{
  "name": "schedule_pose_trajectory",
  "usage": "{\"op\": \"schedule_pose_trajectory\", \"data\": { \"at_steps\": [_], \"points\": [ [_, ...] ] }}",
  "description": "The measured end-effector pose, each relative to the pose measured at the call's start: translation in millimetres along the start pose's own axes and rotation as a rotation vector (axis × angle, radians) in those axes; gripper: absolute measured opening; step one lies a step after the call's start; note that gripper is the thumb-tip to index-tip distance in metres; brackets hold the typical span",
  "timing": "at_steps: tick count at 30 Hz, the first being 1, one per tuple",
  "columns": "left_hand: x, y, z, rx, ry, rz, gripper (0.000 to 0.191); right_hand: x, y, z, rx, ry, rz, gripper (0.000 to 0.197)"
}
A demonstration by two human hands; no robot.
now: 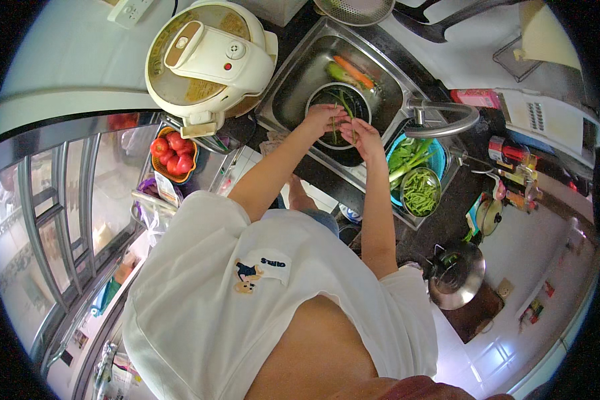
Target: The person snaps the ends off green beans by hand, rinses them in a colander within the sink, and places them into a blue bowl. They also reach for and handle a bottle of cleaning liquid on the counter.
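My left hand [325, 120] and my right hand [362, 140] meet over a round metal bowl [338, 85] in the stainless steel sink. Thin green bean pods [347, 104] are pinched between the fingertips of both hands; where one pod ends and another begins is hard to tell. The bowl's inside looks dark, and the hands partly hide its contents. Beyond the bowl, a carrot [354, 71] and a pale green vegetable [341, 75] lie on the sink floor. Right of my right hand, a bowl of short-cut green beans [421, 192] overlaps a blue basket [437, 156] holding leafy greens [409, 157].
A curved faucet [445, 131] reaches over the sink's right side. A cream rice cooker [215, 65] stands left of the sink, near an orange basket of tomatoes [174, 152]. Farther right are sauce bottles [510, 152] and a wok [462, 280]. A strainer [355, 11] hangs behind.
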State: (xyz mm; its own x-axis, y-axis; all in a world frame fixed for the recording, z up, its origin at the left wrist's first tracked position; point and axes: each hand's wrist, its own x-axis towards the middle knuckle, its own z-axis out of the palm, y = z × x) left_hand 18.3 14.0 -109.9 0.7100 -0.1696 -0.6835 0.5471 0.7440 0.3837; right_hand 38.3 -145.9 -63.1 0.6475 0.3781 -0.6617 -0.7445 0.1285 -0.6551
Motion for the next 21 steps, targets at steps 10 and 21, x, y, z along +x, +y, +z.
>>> {"op": "schedule_pose_trajectory", "data": {
  "at_steps": [10,21],
  "points": [
    [-25.4,5.0,28.6,1.234,0.438,0.757,0.037,-40.3,-40.8,26.9,0.275,-0.196,0.040,0.024],
    [-86.2,26.1,46.6,0.781,-0.093,0.045,0.018,-19.7,-29.9,13.6,0.202,-0.090,0.036,0.024]
  ]
}}
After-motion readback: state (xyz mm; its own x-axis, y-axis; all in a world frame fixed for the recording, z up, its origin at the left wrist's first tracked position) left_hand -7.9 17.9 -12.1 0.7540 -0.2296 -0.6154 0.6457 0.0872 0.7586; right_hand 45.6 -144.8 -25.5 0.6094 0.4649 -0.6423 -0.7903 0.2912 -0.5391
